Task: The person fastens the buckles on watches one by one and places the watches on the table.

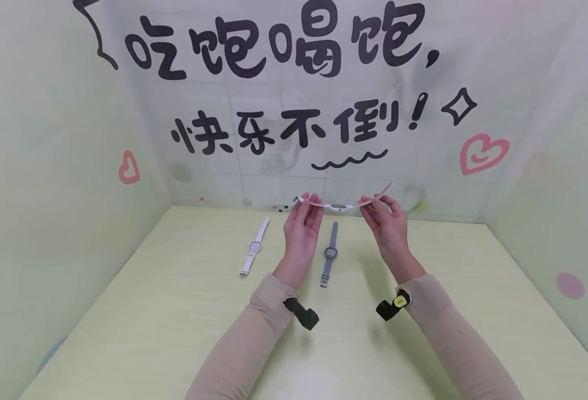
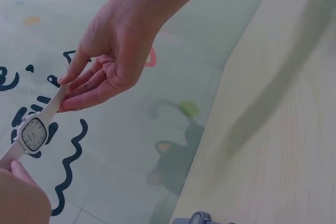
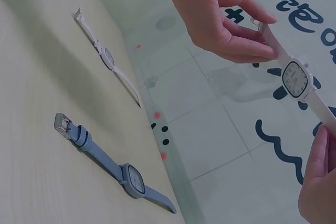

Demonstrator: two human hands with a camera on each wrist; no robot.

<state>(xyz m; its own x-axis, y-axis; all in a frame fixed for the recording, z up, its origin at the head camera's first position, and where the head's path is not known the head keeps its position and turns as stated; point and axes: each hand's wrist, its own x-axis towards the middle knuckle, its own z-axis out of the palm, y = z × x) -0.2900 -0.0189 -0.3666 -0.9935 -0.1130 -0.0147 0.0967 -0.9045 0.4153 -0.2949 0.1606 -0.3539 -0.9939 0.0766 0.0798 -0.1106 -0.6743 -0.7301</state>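
Note:
A white-strapped wristwatch [image 1: 338, 208] is held up horizontally above the back of the table, its strap stretched between both hands. My left hand [image 1: 302, 229] pinches the strap near the buckle, and my right hand [image 1: 390, 233] pinches the other half, whose free tip sticks out past the fingers. The dial of this held watch [image 3: 295, 79] shows in the right wrist view, facing away from the head camera. Below, a grey-blue watch [image 1: 330, 253] lies on the table between the forearms. Another white watch [image 1: 255, 246] lies to its left.
The pale wood-grain table [image 1: 174, 311] meets a printed backdrop [image 1: 274, 100] with black lettering at its far edge, just behind the hands. Printed side walls [image 1: 49, 183] border it left and right. A dark camera mount [image 1: 301, 314] projects from the left wrist, another [image 1: 389, 308] from the right.

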